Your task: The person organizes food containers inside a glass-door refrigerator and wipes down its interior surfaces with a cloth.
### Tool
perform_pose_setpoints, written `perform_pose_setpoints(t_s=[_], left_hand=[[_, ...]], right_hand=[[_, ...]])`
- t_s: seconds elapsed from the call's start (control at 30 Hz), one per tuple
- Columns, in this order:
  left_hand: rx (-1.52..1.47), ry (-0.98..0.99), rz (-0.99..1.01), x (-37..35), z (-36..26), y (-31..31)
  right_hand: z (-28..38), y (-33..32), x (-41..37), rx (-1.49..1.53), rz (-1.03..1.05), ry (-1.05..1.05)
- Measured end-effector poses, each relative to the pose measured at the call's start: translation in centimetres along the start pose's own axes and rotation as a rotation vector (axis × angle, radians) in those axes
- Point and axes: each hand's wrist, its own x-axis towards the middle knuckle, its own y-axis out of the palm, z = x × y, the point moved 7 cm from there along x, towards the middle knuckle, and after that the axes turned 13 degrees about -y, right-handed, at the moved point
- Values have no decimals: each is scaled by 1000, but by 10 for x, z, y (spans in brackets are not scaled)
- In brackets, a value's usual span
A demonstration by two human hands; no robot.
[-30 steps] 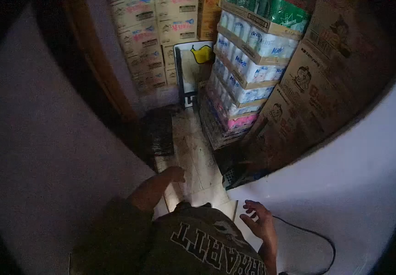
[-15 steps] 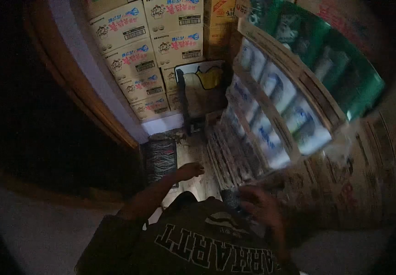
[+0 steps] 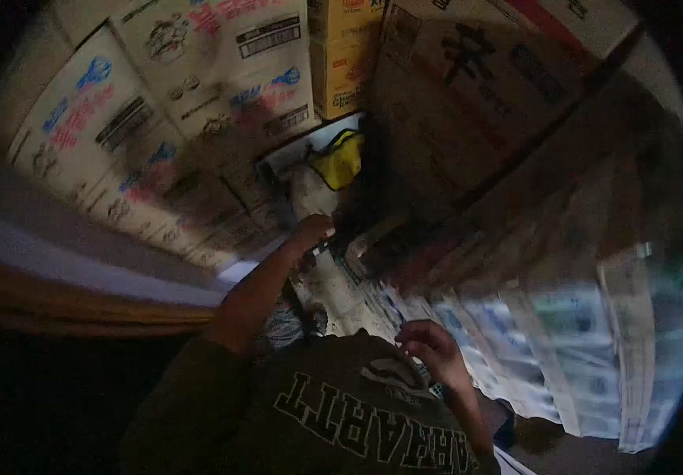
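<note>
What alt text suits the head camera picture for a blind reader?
In a dim, blurred storeroom, a person's left hand reaches forward between stacked cardboard boxes and shrink-wrapped packs, while the right hand hangs curled near the chest of a dark lettered sweatshirt. A yellow object shows farther back.

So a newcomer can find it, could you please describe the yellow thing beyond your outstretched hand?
Find the pale cartons with red and blue print on the left. Where they meet the darker brown cartons, just beyond the left hand, sits the yellow thing: the only yellow patch among boxes.
</note>
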Motion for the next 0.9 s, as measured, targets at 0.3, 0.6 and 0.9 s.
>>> perform_pose_setpoints(t_s=[0.3, 0.6, 0.9], left_hand=[[115, 121, 118, 166, -50, -37], [-369, 1, 113, 203, -52, -50], [-124, 1105, 46, -132, -300, 27]], right_hand=[[14, -1, 4, 63, -465, 26], [27, 5, -10, -90, -619, 26], [50, 9, -17, -401, -493, -21]])
